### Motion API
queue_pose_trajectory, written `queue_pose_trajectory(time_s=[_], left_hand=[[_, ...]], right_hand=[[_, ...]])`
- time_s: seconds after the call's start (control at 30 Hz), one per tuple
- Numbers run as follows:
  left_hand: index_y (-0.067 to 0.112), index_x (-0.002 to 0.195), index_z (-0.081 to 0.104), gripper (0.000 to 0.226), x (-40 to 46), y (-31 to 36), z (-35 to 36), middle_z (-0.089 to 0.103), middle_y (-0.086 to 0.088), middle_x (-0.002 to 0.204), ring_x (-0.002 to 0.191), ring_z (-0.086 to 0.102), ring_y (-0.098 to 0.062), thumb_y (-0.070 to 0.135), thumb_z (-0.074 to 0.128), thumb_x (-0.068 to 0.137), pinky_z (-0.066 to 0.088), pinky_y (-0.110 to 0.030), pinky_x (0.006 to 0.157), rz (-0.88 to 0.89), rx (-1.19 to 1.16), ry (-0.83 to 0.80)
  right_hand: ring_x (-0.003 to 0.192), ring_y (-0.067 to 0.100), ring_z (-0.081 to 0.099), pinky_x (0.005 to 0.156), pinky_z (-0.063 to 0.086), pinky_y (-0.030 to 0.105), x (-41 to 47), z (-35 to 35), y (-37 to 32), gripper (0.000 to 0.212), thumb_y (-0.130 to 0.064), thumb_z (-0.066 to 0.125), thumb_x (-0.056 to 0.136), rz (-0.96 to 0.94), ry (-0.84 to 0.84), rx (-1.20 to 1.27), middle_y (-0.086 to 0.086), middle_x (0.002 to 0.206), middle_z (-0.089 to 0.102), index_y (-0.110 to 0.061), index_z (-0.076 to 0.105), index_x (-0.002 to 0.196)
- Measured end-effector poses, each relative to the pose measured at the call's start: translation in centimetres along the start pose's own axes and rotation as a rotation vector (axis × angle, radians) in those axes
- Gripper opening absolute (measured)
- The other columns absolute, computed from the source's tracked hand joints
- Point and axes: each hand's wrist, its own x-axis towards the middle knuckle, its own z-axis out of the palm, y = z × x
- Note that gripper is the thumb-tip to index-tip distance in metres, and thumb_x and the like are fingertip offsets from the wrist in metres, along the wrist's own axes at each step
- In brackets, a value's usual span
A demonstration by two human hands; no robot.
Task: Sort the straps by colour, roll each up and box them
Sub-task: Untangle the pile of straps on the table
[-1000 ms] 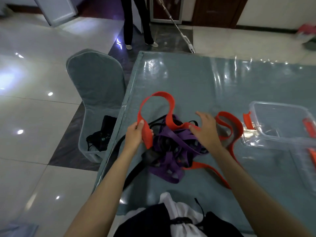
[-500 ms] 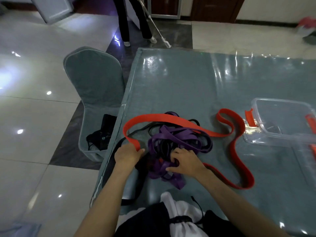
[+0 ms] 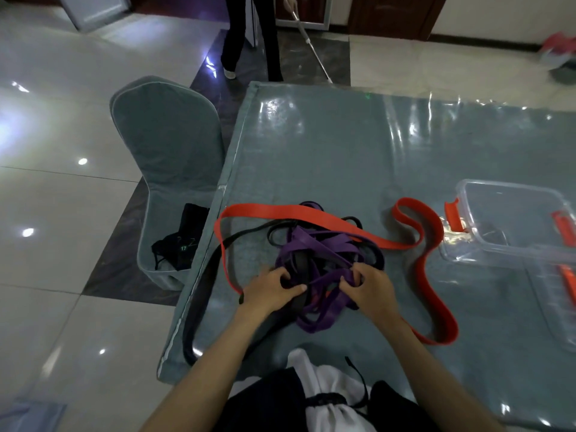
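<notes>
Read "17" on black bag [image 3: 184, 241], middle left. Box [image 3: 511, 219] cut off right. Left hand [image 3: 269, 289], right hand [image 3: 371, 285] curled, gripping purple straps [image 3: 314, 244], lower centre.

A grey-covered table [image 3: 358, 157] under glossy clear film stands on a shiny pale tiled floor [image 3: 56, 213] with dark inlaid tiles. A grey-covered chair [image 3: 168, 145] sits at its left edge. Dark wooden doors [image 3: 392, 14] line the far wall.
</notes>
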Motion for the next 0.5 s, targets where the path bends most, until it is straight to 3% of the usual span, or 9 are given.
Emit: queue_pose_trajectory(time_s=[0.17, 0.23, 0.33, 0.4, 0.43, 0.5], left_hand=[[0.04, 0.131, 0.056, 0.072, 0.8, 0.4, -0.1, 0.049, -0.006, 0.148, 0.137, 0.049, -0.035, 0.082, 0.071, 0.074, 0.043, -0.05, 0.114, -0.063, -0.105, -0.087], [0.042, 0.136, 0.058, 0.075, 0.9, 0.3, -0.5, 0.051, -0.002, 0.15, 0.139, 0.049, -0.032, 0.078, 0.076, 0.072, 0.042, -0.047, 0.115, -0.054, -0.179, -0.128], [0.042, 0.128, 0.068, 0.06, 0.7, 0.5, -0.6, 0.056, 0.0, 0.143, 0.138, 0.049, -0.027, 0.064, 0.084, 0.074, 0.036, -0.051, 0.118, 0.009, -0.158, -0.061], [0.042, 0.114, 0.073, 0.042, 0.5, 0.9, -1.0, 0.05, 0.003, 0.128, 0.135, 0.045, -0.027, 0.057, 0.085, 0.077, 0.029, -0.058, 0.117, 0.019, -0.154, 0.06], [0.04, 0.108, 0.074, 0.035, 0.4, 1.0, -1.3, 0.045, 0.004, 0.123, 0.133, 0.045, -0.026, 0.052, 0.086, 0.078, 0.03, -0.058, 0.117, 0.02, -0.209, 0.104], [0.035, 0.102, 0.075, 0.028, 0.4, 1.1, -2.2, 0.042, 0.003, 0.122, 0.132, 0.046, -0.026, 0.042, 0.09, 0.079, 0.034, -0.053, 0.117, 0.044, -0.373, 0.163]], right_hand=[[0.05, 0.013, 0.036, 0.049, 0.026, 0.026, 0.1, 0.0, 0.5, 0.055, -0.029, 0.084, 0.082, 0.145, 0.086, 0.001, -0.004, 0.054, 0.037, -0.022, 0.031, 0.067], [0.055, 0.018, 0.047, 0.05, 0.031, 0.029, 0.2, 0.2, 0.6, 0.052, -0.033, 0.084, 0.082, 0.274, 0.113, 0.053, -0.006, 0.06, 0.044, -0.023, 0.034, 0.073], [0.098, 0.03, 0.065, 0.075, 0.05, 0.04, 0.3, 0.1, -1.0, 0.048, -0.038, 0.086, 0.081, 0.492, 0.103, 0.155, -0.001, 0.101, 0.063, -0.024, 0.048, 0.106], [0.128, 0.035, 0.052, 0.098, 0.048, 0.054, 0.3, -0.1, -2.3, 0.067, -0.028, 0.086, 0.079, 0.394, 0.122, -0.04, 0.007, 0.133, 0.055, -0.022, 0.048, 0.133], [0.132, 0.037, 0.047, 0.103, 0.045, 0.056, 0.4, -0.1, -2.9, 0.069, -0.021, 0.084, 0.079, 0.254, 0.142, -0.163, 0.01, 0.139, 0.051, -0.023, 0.049, 0.139], [0.122, 0.04, 0.054, 0.099, 0.048, 0.053, 1.0, -0.2, -4.2, 0.068, -0.001, 0.074, 0.078, -0.126, 0.159, -0.252, 0.012, 0.137, 0.052, -0.021, 0.055, 0.141]])
